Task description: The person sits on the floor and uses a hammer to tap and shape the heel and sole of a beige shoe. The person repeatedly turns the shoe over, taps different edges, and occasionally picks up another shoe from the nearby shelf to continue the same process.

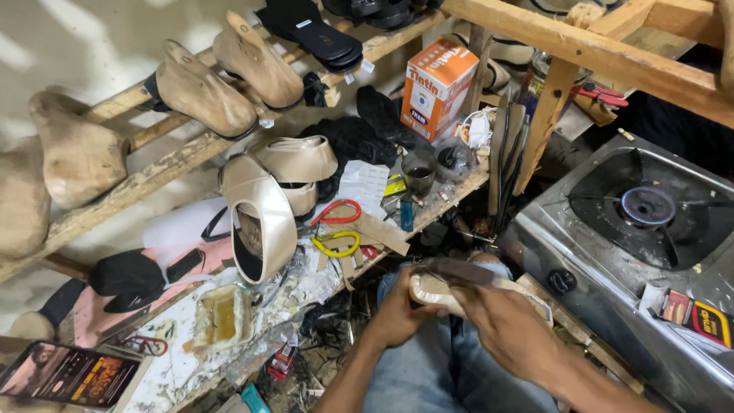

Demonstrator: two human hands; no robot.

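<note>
Both hands, left hand and right hand, grip a beige leather shoe upper at lower centre, over denim-clad knees.

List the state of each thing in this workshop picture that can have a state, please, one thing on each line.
beige shoe: held over the lap by both hands.
left hand: closed around the shoe's end.
right hand: gripping the shoe from above.
gas burner: seems lit, faint blue ring.
glue tub: open, yellowish glue inside.
metal cup: upright, dark liquid inside.
orange box: closed, standing tilted.
phone: screen on.
</note>
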